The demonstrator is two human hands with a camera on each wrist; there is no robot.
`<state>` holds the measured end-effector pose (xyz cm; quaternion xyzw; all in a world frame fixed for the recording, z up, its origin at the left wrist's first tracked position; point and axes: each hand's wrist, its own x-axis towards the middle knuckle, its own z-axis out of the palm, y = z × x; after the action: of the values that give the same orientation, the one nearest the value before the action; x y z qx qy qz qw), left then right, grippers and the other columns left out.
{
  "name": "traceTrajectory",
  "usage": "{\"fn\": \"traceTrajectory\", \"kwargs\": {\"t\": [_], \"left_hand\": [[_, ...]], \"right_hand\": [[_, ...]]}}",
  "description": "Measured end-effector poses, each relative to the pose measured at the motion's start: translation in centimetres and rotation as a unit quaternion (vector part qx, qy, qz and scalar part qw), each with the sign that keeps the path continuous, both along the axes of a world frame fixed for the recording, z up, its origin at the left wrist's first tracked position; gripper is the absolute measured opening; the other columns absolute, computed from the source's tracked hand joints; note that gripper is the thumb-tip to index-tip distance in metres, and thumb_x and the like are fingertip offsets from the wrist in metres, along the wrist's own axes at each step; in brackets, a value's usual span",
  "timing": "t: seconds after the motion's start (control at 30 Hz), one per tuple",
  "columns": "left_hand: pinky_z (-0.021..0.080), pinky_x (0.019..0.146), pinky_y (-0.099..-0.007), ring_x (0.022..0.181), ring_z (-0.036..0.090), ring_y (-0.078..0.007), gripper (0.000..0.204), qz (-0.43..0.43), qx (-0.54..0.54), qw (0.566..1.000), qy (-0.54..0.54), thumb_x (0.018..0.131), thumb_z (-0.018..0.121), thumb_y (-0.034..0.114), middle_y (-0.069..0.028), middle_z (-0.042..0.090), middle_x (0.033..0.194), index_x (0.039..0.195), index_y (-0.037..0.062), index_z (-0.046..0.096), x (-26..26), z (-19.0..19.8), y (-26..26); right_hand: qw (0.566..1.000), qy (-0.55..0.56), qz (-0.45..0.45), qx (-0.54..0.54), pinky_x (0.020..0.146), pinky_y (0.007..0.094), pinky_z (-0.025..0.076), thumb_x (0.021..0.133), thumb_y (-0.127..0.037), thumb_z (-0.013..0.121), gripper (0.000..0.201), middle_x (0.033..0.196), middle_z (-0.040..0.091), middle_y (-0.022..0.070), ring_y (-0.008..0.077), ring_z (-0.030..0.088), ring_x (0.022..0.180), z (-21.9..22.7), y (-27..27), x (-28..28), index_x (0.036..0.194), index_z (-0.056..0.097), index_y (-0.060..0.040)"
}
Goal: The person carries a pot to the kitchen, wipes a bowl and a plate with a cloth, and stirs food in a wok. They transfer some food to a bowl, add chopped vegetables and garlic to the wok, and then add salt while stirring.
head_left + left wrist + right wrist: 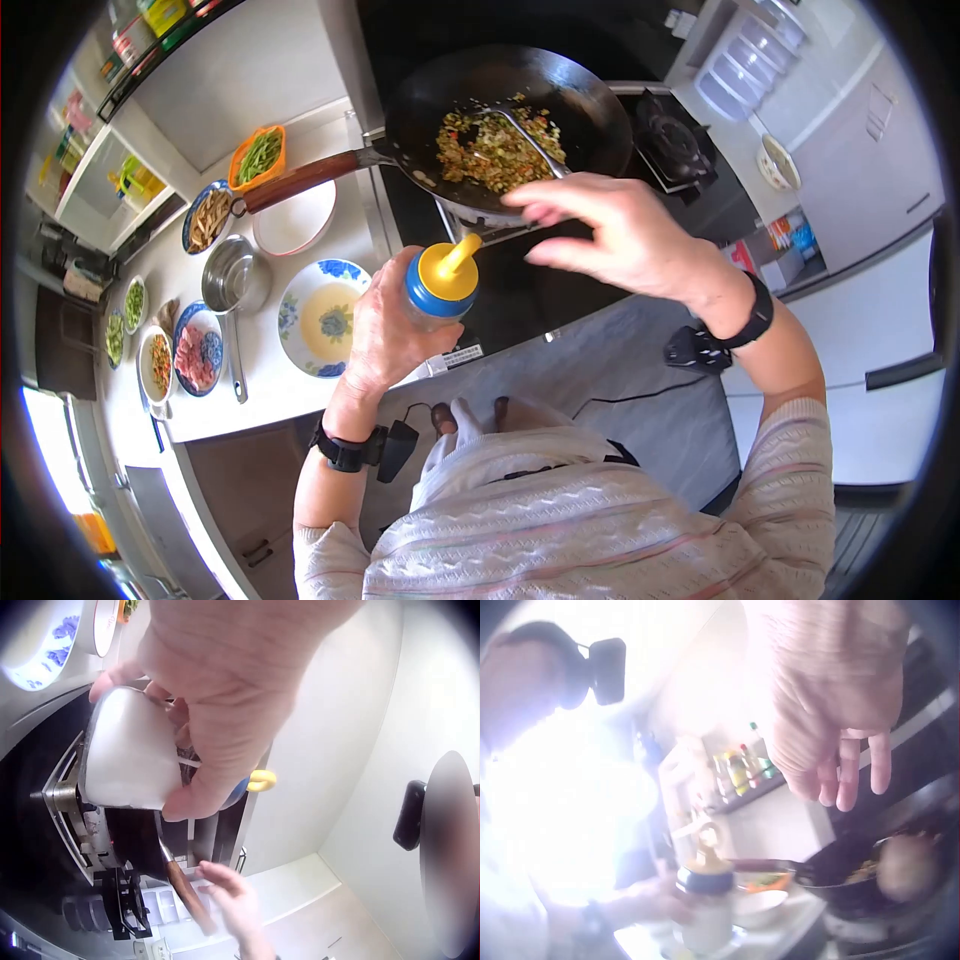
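My left hand (385,325) grips a jar (131,754) with white contents and a blue and yellow lid (447,275). A yellow loop-shaped handle (262,780) sticks up from the lid. My right hand (630,235) holds nothing, its fingers loosely spread beside the near edge of the wok (600,110). Chopped food (490,155) in mixed colours lies in the wok. A spatula (535,145) rests in it; its wooden handle (189,896) shows in the left wrist view, close to the right hand's fingers.
The wok's long wooden handle (305,180) reaches left over the counter. There stand a flower-patterned plate (300,345), a steel saucepan (237,275), a plate of raw meat (197,350) and an orange basket of green strips (258,158). A second burner (675,140) lies to the right.
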<state>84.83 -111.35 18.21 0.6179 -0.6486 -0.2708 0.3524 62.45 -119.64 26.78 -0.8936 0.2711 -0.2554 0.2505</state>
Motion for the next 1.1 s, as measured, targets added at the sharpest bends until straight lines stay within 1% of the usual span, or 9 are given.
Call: {"fn": "traceTrajectory", "kwargs": {"t": [0.13, 0.33, 0.53, 0.63, 0.8, 0.87, 1.0, 1.03, 1.1], "left_hand": [[0.044, 0.084, -0.0396, 0.096, 0.053, -0.0342, 0.07, -0.043, -0.002, 0.999, -0.022, 0.052, 0.074, 0.014, -0.0162, 0.055, 0.1, 0.116, 0.0066, 0.045, -1.5, 0.3, 0.1], [0.044, 0.082, -0.0396, 0.094, 0.053, -0.0341, 0.067, -0.033, -0.065, 0.997, -0.039, 0.052, 0.073, 0.011, -0.0152, 0.055, 0.099, 0.113, 0.007, 0.046, -1.2, -0.2, 0.7], [0.044, 0.081, -0.0397, 0.094, 0.053, -0.0339, 0.065, 0.009, -0.172, 0.983, -0.064, 0.052, 0.073, 0.008, -0.0138, 0.055, 0.101, 0.111, 0.006, 0.047, -0.3, 1.0, 1.0], [0.044, 0.086, -0.0377, 0.102, 0.052, -0.0315, 0.071, 0.041, -0.347, 0.925, -0.153, 0.049, 0.077, 0.005, -0.0133, 0.054, 0.108, 0.113, 0.0064, 0.047, -0.4, 2.4, 1.1], [0.037, 0.09, -0.0426, 0.107, 0.046, -0.0337, 0.072, 0.033, -0.259, 0.957, -0.13, 0.047, 0.073, 0.003, -0.0123, 0.051, 0.111, 0.113, 0.008, 0.046, -0.3, 1.0, -0.1], [0.038, 0.089, -0.0425, 0.106, 0.047, -0.0338, 0.072, 0.032, -0.26, 0.956, -0.131, 0.047, 0.072, 0.003, -0.0122, 0.051, 0.11, 0.113, 0.008, 0.045, -0.6, 0.7, -0.2], [0.043, 0.086, -0.0395, 0.101, 0.05, -0.0333, 0.07, 0.033, -0.259, 0.952, -0.163, 0.049, 0.073, 0.005, -0.0136, 0.052, 0.108, 0.113, 0.0068, 0.046, -0.6, 0.6, -0.5], [0.042, 0.086, -0.0401, 0.102, 0.049, -0.0336, 0.069, 0.03, -0.256, 0.95, -0.175, 0.049, 0.072, 0.005, -0.0137, 0.052, 0.108, 0.113, 0.0069, 0.046, -0.7, 0.5, -0.6], [0.041, 0.086, -0.0408, 0.102, 0.049, -0.0338, 0.069, 0.024, -0.253, 0.949, -0.186, 0.049, 0.072, 0.005, -0.0138, 0.052, 0.108, 0.113, 0.0069, 0.045, -0.7, 0.2, -0.8]], "right_hand": [[0.969, 0.141, 0.083, -0.185, 0.066, 0.0297, 0.037, 0.075, -0.027, 0.064, 0.021, 0.068, 0.058, 0.0003, 0.0162, 0.056, 0.066, -0.6, 1.1, 1.9, 0.088, 0.06, -0.0111], [0.968, 0.118, 0.074, -0.209, 0.068, 0.0298, 0.039, 0.076, -0.023, 0.065, 0.017, 0.063, 0.056, 0.0018, 0.0175, 0.055, 0.06, 0.0, 1.8, 0.1, 0.077, 0.057, -0.0072], [0.972, -0.017, 0.015, -0.233, 0.06, 0.0296, 0.039, 0.076, -0.018, 0.066, 0.019, 0.054, 0.051, 0.0014, 0.0173, 0.051, 0.05, 1.0, 4.0, -1.1, 0.069, 0.051, -0.0077], [0.966, -0.019, 0.009, -0.257, 0.063, 0.0296, 0.04, 0.073, -0.015, 0.068, 0.018, 0.055, 0.05, 0.0015, 0.0155, 0.052, 0.052, 2.1, 5.5, -1.0, 0.071, 0.052, -0.0067], [0.955, -0.017, -0.021, -0.295, 0.066, 0.0307, 0.039, 0.074, -0.015, 0.068, 0.019, 0.057, 0.053, 0.0026, 0.0155, 0.054, 0.054, 0.5, 4.9, -0.3, 0.072, 0.051, -0.0068], [0.962, 0.007, -0.029, -0.272, 0.069, 0.0331, 0.042, 0.07, -0.01, 0.071, 0.019, 0.057, 0.051, 0.0036, 0.0184, 0.051, 0.051, 0.3, 4.6, -0.3, 0.075, 0.054, -0.0035], [0.989, 0.027, -0.05, -0.14, 0.055, 0.0312, 0.044, 0.075, -0.011, 0.067, 0.016, 0.057, 0.054, 0.0066, 0.0221, 0.054, 0.051, -0.5, 4.1, -0.7, 0.071, 0.055, -0.0031], [0.996, 0.034, -0.067, -0.058, 0.046, 0.0277, 0.043, 0.079, -0.013, 0.065, 0.016, 0.056, 0.054, 0.0069, 0.0179, 0.055, 0.048, -0.6, 3.9, -0.8, 0.073, 0.056, -0.001], [0.971, 0.009, -0.118, 0.207, 0.045, 0.0218, 0.043, 0.085, -0.017, 0.058, 0.019, 0.055, 0.055, 0.0038, 0.0097, 0.054, 0.047, -0.8, 3.5, -0.8, 0.076, 0.058, 0.0]]}}
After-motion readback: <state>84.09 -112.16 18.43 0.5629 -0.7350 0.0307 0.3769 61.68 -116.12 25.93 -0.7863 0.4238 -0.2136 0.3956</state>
